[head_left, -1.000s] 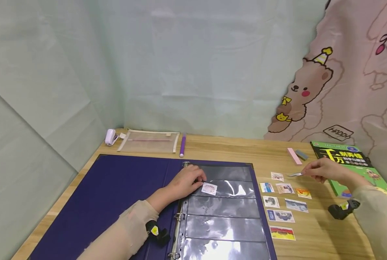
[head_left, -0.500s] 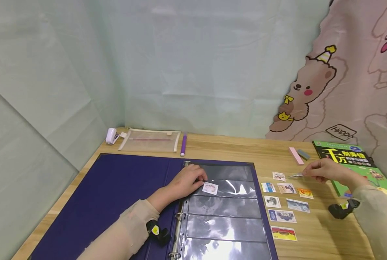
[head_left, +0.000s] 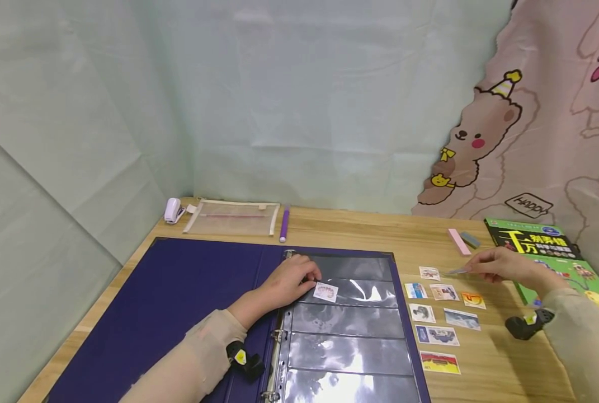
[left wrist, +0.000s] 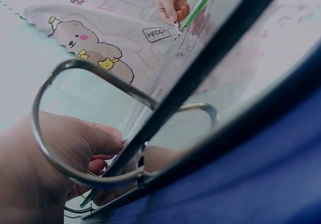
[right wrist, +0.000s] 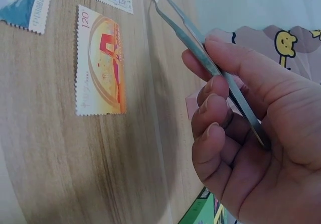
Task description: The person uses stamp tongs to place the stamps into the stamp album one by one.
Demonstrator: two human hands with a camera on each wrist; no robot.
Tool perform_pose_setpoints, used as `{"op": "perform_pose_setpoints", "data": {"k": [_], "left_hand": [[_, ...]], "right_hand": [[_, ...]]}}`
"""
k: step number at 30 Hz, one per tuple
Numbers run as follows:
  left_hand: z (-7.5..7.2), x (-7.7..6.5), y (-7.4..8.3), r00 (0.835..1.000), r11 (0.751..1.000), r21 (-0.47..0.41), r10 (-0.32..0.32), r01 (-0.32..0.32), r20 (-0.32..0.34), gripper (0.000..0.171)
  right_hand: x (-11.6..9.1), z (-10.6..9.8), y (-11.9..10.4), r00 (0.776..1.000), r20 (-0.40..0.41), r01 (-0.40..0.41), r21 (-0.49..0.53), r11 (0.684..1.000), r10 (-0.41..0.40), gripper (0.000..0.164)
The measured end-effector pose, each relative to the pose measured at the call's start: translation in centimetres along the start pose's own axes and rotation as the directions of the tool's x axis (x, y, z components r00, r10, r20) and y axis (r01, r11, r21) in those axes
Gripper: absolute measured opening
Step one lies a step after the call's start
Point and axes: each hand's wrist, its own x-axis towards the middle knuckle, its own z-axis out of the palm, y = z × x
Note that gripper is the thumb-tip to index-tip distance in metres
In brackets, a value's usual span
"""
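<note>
My right hand (head_left: pixel 498 264) holds metal tweezers (right wrist: pixel 193 45) between thumb and fingers. In the right wrist view the tweezer tips stand slightly apart, right by the edge of a small stamp (head_left: pixel 429 273). My left hand (head_left: pixel 291 281) rests near the rings at the inner edge of the album page (head_left: pixel 347 319), fingers loosely bent and thumb tip on the page. Right beside that thumb a pale stamp (head_left: pixel 325 291) lies tilted over the second pocket row. In the left wrist view a metal ring (left wrist: pixel 42 128) crosses in front of the left hand.
Several stamps (head_left: pixel 440 362) lie on the wooden table right of the open blue album (head_left: pixel 178 291). Behind are a stapler (head_left: pixel 173 210), a mesh pouch (head_left: pixel 234 218), a purple marker (head_left: pixel 284 225), a pink strip (head_left: pixel 458 242) and a grey block (head_left: pixel 470 240). A green book (head_left: pixel 576 280) lies under the right forearm.
The right hand and tweezers have shifted slightly left in the last half second, and the uppermost loose stamp has slid a little left with them. The left hand has stayed in place.
</note>
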Motion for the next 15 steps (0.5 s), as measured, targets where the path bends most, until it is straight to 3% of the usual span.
{"op": "perform_pose_setpoints", "data": {"k": [15], "left_hand": [[0.01, 0.02, 0.0, 1.0, 1.0, 0.0, -0.006, 0.006, 0.004, 0.01]], "right_hand": [[0.47, 0.37, -0.08, 1.0, 0.018, 0.005, 0.001, 1.0, -0.005, 0.036]]}}
